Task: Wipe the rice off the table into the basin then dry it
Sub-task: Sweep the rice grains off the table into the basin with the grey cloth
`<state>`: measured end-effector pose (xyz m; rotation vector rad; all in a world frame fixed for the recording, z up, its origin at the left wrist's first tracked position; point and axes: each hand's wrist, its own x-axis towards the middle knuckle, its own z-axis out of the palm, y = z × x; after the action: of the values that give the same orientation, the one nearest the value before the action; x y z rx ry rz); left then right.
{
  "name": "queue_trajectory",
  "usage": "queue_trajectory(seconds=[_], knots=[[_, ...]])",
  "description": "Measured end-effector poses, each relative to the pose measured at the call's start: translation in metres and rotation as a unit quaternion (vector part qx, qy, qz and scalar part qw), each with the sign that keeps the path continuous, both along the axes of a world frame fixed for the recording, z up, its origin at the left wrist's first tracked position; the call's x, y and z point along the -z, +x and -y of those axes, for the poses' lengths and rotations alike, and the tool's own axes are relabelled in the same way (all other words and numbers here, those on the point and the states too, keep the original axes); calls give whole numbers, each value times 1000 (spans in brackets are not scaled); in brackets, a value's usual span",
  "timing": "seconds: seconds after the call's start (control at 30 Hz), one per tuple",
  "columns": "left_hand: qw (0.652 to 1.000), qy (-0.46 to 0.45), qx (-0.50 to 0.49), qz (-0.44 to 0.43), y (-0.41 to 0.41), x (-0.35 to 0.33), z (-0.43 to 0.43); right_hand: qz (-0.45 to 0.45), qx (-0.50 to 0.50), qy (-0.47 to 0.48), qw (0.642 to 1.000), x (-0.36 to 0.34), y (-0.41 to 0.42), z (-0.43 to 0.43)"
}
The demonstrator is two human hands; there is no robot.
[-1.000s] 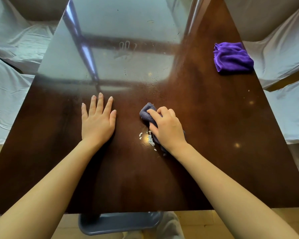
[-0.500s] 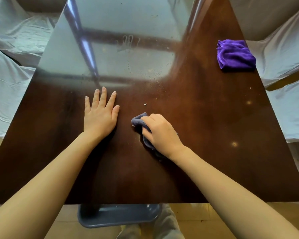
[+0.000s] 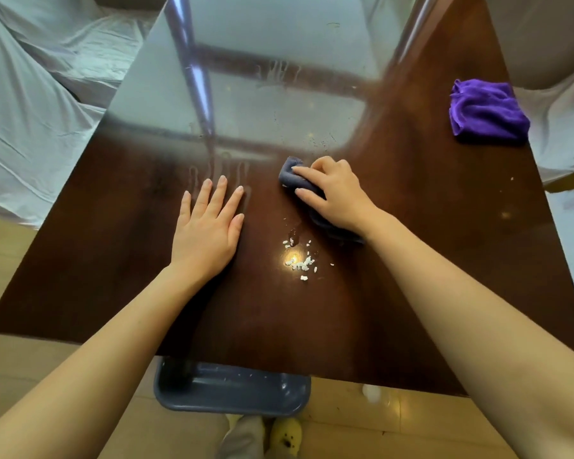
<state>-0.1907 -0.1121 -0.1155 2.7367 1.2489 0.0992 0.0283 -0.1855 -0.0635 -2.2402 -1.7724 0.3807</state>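
The right hand is pressing a folded grey-blue cloth under curled fingers, just beyond the scattered white rice grains on the dark glossy worktop. The blue plastic basin is waiting below the near edge, in line; the left hand is lying flat, open.

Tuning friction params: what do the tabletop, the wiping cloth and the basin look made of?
Table: dark wood, probably lacquered; it mirrors the window. Grey-blue cloth under right hand: soft, thick fabric, likely microfibre. Basin: grey-blue, smooth moulded rim, apparently plastic.

No readable text, labels or numbers anywhere
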Motion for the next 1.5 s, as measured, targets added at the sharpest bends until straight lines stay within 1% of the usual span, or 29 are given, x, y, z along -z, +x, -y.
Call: queue_trajectory(seconds=[0.1,0.3,0.37,0.47,0.53,0.6,0.67,0.7,0.8,0.9,1.0,1.1,1.23,1.5], knots=[[1000,4,-14,1,-3,0,6,5,-23,9,1000,8,-15,13],[999,-13,-36,-5,-12,-2,23,56,-116,40,991,10,-66,68],[999,-16,-38,-4,-18,-3,30,45,-120,65,990,9,-80,85],[999,-14,-48,-13,-30,-3,37,1,-128,104,986,5,-92,104],[998,-15,-56,-19,-36,-2,41,-25,-103,133,985,0,-86,109],[998,-15,-60,-20,-38,-1,43,-48,-39,156,986,-5,-71,108],[998,-11,-63,-22,-37,-1,45,-39,8,144,989,-5,-55,110],[998,-8,-65,-23,-37,0,46,-25,14,128,991,-3,-50,113],[997,-2,-66,-25,-37,0,46,-16,8,91,996,7,-56,124],[998,1,-66,-21,-38,2,45,-25,6,109,994,12,-79,126],[998,-9,-60,-19,-39,3,43,0,-1,123,992,12,-106,125],[999,-25,-42,-11,-43,0,40,1,-22,118,993,12,-126,126],[1000,-19,-8,4,-59,-3,41,-14,-49,110,993,10,-144,131],[1000,-12,23,-1,-75,-2,41,-26,-37,135,990,15,-196,158]])
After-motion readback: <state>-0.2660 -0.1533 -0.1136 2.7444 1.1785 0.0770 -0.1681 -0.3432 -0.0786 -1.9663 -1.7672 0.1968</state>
